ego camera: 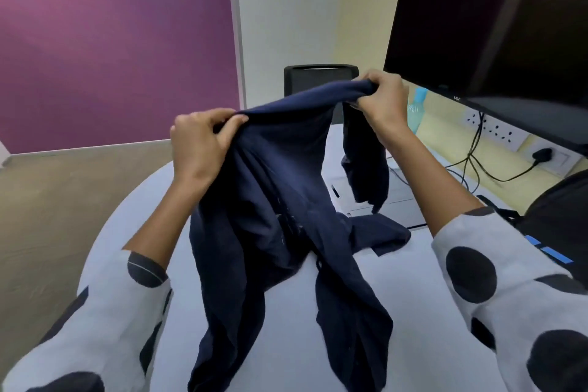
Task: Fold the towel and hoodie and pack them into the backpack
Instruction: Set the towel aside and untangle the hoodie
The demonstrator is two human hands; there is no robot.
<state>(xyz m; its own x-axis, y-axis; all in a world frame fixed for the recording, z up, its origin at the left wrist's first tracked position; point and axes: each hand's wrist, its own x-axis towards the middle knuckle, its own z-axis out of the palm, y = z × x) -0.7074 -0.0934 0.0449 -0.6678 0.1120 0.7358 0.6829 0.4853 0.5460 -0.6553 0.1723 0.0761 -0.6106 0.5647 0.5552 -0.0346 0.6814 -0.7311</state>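
Fingers (234, 120) of left hand (199, 145) and right hand (383, 95): each pinching one top edge of navy hoodie (280, 200), lifted and spread, probably to straighten it for folding. Lower part trails on white table (413, 312). Backpack (560, 216): at right edge. Towel: unseen.
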